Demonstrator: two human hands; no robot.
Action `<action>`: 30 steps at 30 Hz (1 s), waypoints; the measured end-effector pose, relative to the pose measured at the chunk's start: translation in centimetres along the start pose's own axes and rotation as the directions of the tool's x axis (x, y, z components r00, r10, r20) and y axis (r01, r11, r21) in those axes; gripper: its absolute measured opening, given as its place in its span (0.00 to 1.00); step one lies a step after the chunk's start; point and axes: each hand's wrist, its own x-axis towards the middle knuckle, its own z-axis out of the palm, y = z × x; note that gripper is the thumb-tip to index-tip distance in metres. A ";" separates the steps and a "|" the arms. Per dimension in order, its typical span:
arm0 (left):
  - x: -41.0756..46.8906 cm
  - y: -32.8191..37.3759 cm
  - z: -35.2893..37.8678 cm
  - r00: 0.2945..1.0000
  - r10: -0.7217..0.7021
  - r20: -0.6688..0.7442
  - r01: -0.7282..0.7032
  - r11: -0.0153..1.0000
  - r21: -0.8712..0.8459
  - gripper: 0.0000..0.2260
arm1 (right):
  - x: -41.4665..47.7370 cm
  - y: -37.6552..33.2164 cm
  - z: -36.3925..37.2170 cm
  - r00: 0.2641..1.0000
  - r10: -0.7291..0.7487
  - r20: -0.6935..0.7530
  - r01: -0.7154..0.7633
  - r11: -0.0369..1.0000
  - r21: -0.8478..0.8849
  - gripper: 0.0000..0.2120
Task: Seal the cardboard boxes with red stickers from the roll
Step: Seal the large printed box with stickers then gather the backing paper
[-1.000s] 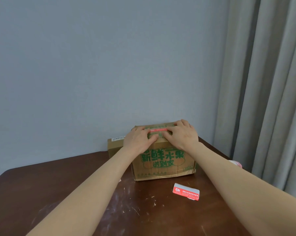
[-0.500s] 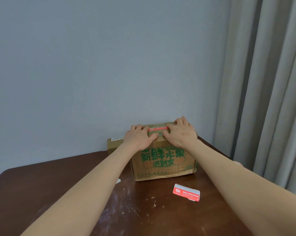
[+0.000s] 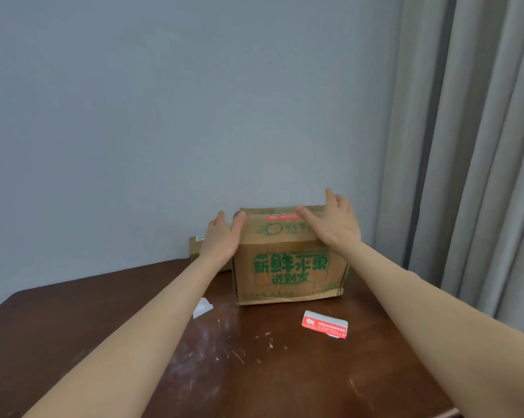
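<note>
Soft, even, rather dim light fills the frame, with no hard shadows and no glare. The wall (image 3: 164, 116) is palest at centre and greyer toward the top. The dark table (image 3: 284, 372) shows a faint sheen at lower centre. The left hand (image 3: 223, 239) and right hand (image 3: 334, 224) are slightly motion-blurred, and the print on the box (image 3: 287, 276) is soft. The curtain (image 3: 465, 146) folds lean with wide-angle distortion at the right edge.

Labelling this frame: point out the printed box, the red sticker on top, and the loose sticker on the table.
printed box (image 3: 289, 274), head view, front face.
top sticker (image 3: 280, 217), head view, its middle.
loose sticker (image 3: 325, 324), head view, red face.
</note>
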 end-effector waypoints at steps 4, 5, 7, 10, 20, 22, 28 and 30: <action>-1.0 -2.1 0.2 0.981 -0.128 0.143 0.166 0.942 -0.292 0.31 | -0.5 0.8 -0.8 0.993 0.111 0.050 -0.120 0.965 0.231 0.50; -1.4 -2.3 0.2 0.969 -0.157 0.192 0.221 0.897 -0.382 0.29 | -0.6 1.1 -0.7 0.989 0.131 0.070 -0.146 0.951 0.273 0.51; -1.9 -2.7 0.1 0.939 -0.213 0.269 0.327 0.793 -0.513 0.30 | -1.1 1.6 -0.6 0.973 0.193 0.130 -0.230 0.881 0.414 0.51; -2.6 -3.3 -0.1 0.911 -0.229 0.343 0.393 0.734 -0.554 0.34 | -1.9 2.6 0.0 0.935 0.253 0.248 -0.350 0.772 0.530 0.55; -5.0 -4.3 0.3 0.864 -0.165 0.475 0.397 0.803 -0.444 0.42 | -3.1 5.0 1.4 0.874 0.326 0.361 -0.466 0.774 0.429 0.46; -5.2 -4.1 0.1 0.880 -0.176 0.441 0.374 0.829 -0.416 0.37 | -2.8 5.2 1.4 0.881 0.309 0.358 -0.441 0.809 0.389 0.38; -4.5 -3.3 -2.4 0.923 -0.213 0.321 0.353 0.803 -0.481 0.29 | -2.9 3.8 -0.4 0.945 0.241 0.221 -0.320 0.821 0.473 0.27; -4.2 -2.8 -3.5 0.927 -0.240 0.287 0.358 0.793 -0.492 0.28 | -3.3 2.0 -1.8 0.945 0.204 0.256 -0.319 0.746 0.585 0.21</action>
